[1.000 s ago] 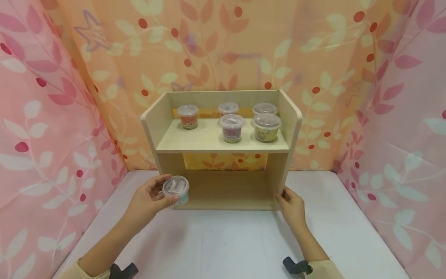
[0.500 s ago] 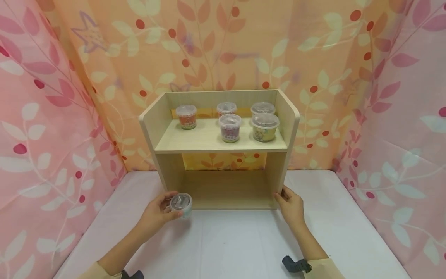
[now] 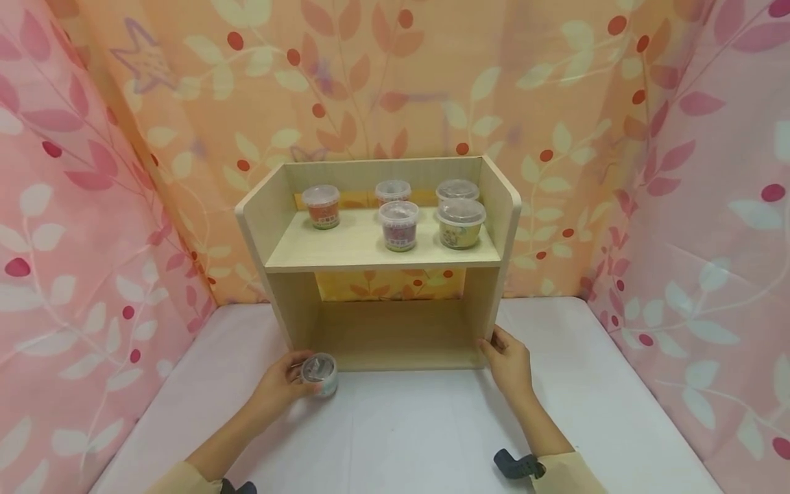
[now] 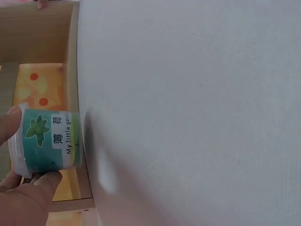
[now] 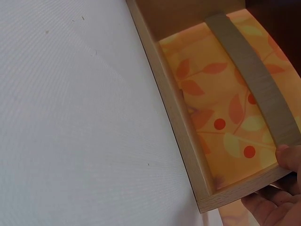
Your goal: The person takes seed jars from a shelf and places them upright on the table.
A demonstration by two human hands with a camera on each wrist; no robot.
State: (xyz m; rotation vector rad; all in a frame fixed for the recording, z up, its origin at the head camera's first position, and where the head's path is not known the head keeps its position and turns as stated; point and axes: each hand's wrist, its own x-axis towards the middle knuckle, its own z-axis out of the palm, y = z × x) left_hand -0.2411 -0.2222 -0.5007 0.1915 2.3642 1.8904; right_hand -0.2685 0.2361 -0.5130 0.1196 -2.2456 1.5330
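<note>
My left hand (image 3: 279, 392) grips a small plastic cup (image 3: 320, 375) with a clear lid, thumb at the near side and fingers behind. In the left wrist view the cup shows a teal label (image 4: 40, 141) with a green leaf and "My little garden". It stands upright with its base close over the tabletop, before the front left corner of a pale wooden two-tier shelf (image 3: 382, 256). My right hand (image 3: 509, 367) holds the shelf's right side panel (image 5: 247, 189) low down, thumb inside, fingers outside.
On the upper tier stand an orange-labelled cup (image 3: 324, 214) at left, a purple-labelled cup (image 3: 400, 235) with another cup (image 3: 392, 193) behind it, and a wider yellow-labelled cup (image 3: 460, 233) before a similar cup (image 3: 457, 189). A white cloth (image 3: 401, 432) covers the table. Patterned curtains (image 3: 370, 68) enclose it.
My left hand has brought the cup down and slightly right, from before the shelf's left panel to near the tabletop. The right hand keeps its hold on the panel. The head view has shifted slightly.
</note>
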